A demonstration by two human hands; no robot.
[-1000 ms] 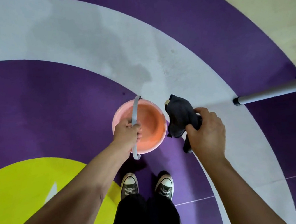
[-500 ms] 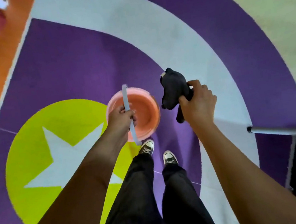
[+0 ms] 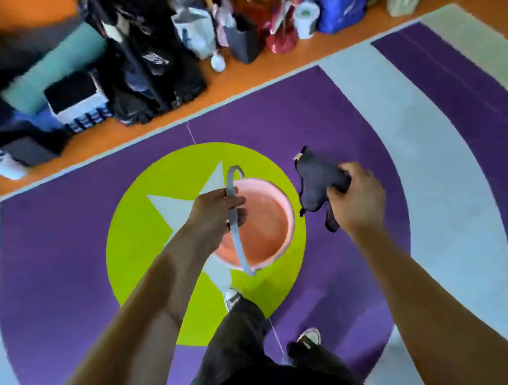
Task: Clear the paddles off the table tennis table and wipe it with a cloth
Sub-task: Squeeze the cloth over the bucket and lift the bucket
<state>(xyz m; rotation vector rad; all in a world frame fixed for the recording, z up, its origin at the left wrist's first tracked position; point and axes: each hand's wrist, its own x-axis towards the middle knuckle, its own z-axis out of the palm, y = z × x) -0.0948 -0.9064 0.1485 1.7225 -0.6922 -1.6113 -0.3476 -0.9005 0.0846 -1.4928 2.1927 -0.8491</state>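
Note:
A pink bucket [image 3: 266, 223] hangs in front of me, carried by its grey handle [image 3: 235, 227], which my left hand [image 3: 216, 211] grips. My right hand [image 3: 355, 200] holds a dark crumpled cloth [image 3: 317, 184] up beside the bucket, to its right. The bucket looks to have water in it. No table tennis table and no paddles are in view. I stand on a purple floor mat with a yellow-green circle [image 3: 142, 239] and a pale star.
Along the far side, on the orange floor [image 3: 262, 71], stands a row of bags [image 3: 341, 3], a rolled teal mat [image 3: 53, 73], black gear [image 3: 149, 67] and a white box [image 3: 76, 102]. A grey band [image 3: 437, 168] curves across the mat to the right. My shoes [image 3: 309, 338] are below.
The view has swung left and up: the table's edge and grey pole at the right are gone and the row of bags has appeared. Both hands keep their hold.

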